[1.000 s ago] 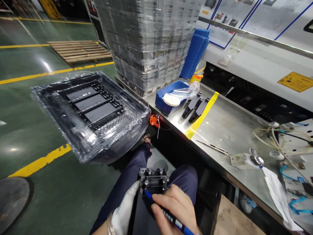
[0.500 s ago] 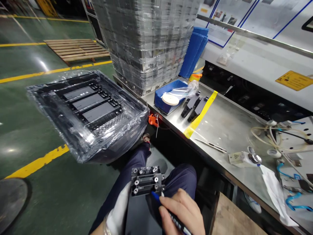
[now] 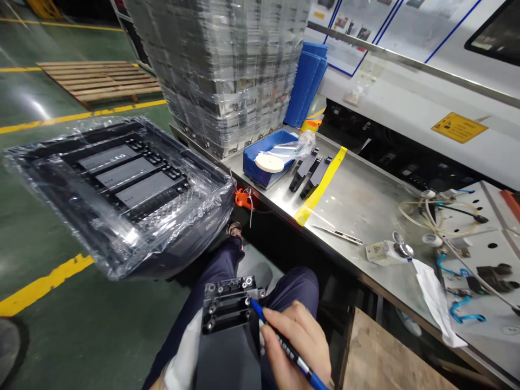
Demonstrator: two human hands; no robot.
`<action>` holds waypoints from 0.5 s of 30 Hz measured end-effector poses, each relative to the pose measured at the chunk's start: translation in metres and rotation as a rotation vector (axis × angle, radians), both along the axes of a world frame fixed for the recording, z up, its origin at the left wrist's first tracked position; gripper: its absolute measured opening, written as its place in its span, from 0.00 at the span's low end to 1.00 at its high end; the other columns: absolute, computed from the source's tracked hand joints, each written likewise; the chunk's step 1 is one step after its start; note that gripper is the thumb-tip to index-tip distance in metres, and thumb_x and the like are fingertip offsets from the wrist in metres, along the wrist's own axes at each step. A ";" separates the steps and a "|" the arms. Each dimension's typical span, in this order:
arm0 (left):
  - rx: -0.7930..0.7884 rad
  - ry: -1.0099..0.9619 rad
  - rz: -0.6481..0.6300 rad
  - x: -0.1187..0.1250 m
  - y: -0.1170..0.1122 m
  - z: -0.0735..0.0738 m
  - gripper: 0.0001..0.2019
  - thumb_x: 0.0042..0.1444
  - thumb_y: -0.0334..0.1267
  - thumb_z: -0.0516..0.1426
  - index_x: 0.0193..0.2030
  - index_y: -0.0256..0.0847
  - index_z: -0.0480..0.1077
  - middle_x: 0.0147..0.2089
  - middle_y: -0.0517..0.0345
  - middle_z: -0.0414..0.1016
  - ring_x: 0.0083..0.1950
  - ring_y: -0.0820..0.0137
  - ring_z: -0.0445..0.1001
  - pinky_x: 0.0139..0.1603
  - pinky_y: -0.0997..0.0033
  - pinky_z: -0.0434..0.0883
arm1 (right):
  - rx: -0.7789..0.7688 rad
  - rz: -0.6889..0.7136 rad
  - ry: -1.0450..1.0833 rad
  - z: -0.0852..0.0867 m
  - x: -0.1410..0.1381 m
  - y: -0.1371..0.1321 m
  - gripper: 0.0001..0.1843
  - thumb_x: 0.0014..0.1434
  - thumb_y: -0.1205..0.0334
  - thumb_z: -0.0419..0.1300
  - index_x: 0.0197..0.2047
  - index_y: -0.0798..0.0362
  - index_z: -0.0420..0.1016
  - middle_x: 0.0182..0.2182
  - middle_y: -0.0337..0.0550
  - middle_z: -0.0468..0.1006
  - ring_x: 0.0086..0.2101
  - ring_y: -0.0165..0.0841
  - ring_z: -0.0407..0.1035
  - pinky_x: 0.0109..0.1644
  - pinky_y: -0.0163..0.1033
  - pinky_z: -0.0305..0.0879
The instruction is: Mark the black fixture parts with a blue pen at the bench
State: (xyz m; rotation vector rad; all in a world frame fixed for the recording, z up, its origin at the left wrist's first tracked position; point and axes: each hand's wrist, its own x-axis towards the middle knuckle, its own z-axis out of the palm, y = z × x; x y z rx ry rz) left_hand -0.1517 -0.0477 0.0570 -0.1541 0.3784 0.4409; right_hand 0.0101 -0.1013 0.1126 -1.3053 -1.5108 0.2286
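My left hand [image 3: 182, 352], in a white glove, grips a dark grey plastic part [image 3: 229, 357] from its left side, over my lap. Several screw bosses with metallic-looking rings show at the far end of this part. Bare and pinched, my right hand [image 3: 298, 338] holds a blue marker pen [image 3: 286, 346]. The pen's blue tip end is at a ringed boss on the right of the part; whether it touches I cannot tell. Most of my left fingers are hidden behind the part.
A plastic-lined tray [image 3: 122, 200] of similar parts stands at the left. On the metal bench [image 3: 361, 184] are a blue bin [image 3: 264, 173], two dark parts [image 3: 311, 173], a slim knife-like tool [image 3: 337, 234], and a white cloth [image 3: 436, 303]. Wrapped stacks [image 3: 227, 70] rise behind.
The pen tip has moved up the part, from near the bosses' lower edge to a boss on the right. The scene has shifted left as the head view turned.
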 end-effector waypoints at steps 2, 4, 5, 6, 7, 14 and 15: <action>0.001 0.001 -0.027 -0.001 0.001 0.003 0.20 0.60 0.48 0.56 0.51 0.43 0.81 0.42 0.49 0.85 0.55 0.51 0.79 0.59 0.55 0.74 | 0.013 0.025 -0.004 -0.001 0.001 0.001 0.16 0.59 0.76 0.63 0.50 0.55 0.78 0.30 0.42 0.76 0.30 0.32 0.70 0.31 0.40 0.69; 0.015 -0.037 -0.051 -0.002 0.002 0.006 0.21 0.59 0.50 0.57 0.50 0.40 0.82 0.45 0.45 0.84 0.58 0.49 0.77 0.62 0.54 0.73 | 0.003 0.005 0.017 -0.003 0.004 0.001 0.16 0.59 0.77 0.63 0.49 0.55 0.78 0.29 0.42 0.76 0.29 0.31 0.69 0.31 0.40 0.68; 0.023 -0.059 -0.055 -0.002 0.003 0.007 0.22 0.59 0.51 0.57 0.49 0.38 0.82 0.47 0.44 0.84 0.59 0.49 0.77 0.63 0.55 0.72 | -0.006 -0.014 0.025 -0.004 0.005 0.001 0.16 0.59 0.77 0.63 0.49 0.55 0.78 0.29 0.42 0.76 0.29 0.31 0.69 0.31 0.40 0.68; 0.035 -0.088 -0.051 -0.003 0.004 0.007 0.22 0.59 0.51 0.58 0.49 0.36 0.82 0.49 0.43 0.83 0.59 0.50 0.77 0.64 0.57 0.71 | -0.003 -0.023 0.021 -0.005 0.008 0.000 0.17 0.59 0.78 0.63 0.50 0.55 0.78 0.30 0.42 0.76 0.29 0.31 0.70 0.31 0.39 0.68; 0.043 -0.126 -0.041 -0.003 0.005 0.006 0.22 0.59 0.50 0.58 0.49 0.34 0.81 0.51 0.43 0.83 0.59 0.52 0.77 0.65 0.58 0.70 | 0.002 -0.026 0.011 -0.007 0.010 0.000 0.17 0.59 0.78 0.63 0.50 0.56 0.78 0.30 0.42 0.76 0.30 0.31 0.70 0.31 0.39 0.69; 0.021 -0.299 -0.019 -0.009 0.006 -0.015 0.20 0.62 0.43 0.57 0.55 0.30 0.77 0.57 0.46 0.79 0.60 0.62 0.76 0.69 0.63 0.66 | -0.053 -0.059 -0.003 -0.013 0.017 -0.004 0.16 0.60 0.77 0.63 0.50 0.55 0.78 0.30 0.41 0.77 0.30 0.30 0.71 0.31 0.37 0.70; 0.023 -0.275 -0.034 -0.010 0.006 -0.017 0.20 0.61 0.43 0.58 0.53 0.30 0.78 0.56 0.45 0.80 0.59 0.62 0.77 0.68 0.65 0.67 | -0.046 -0.073 0.012 -0.014 0.016 -0.006 0.15 0.60 0.77 0.63 0.49 0.55 0.79 0.30 0.42 0.76 0.29 0.30 0.70 0.31 0.37 0.69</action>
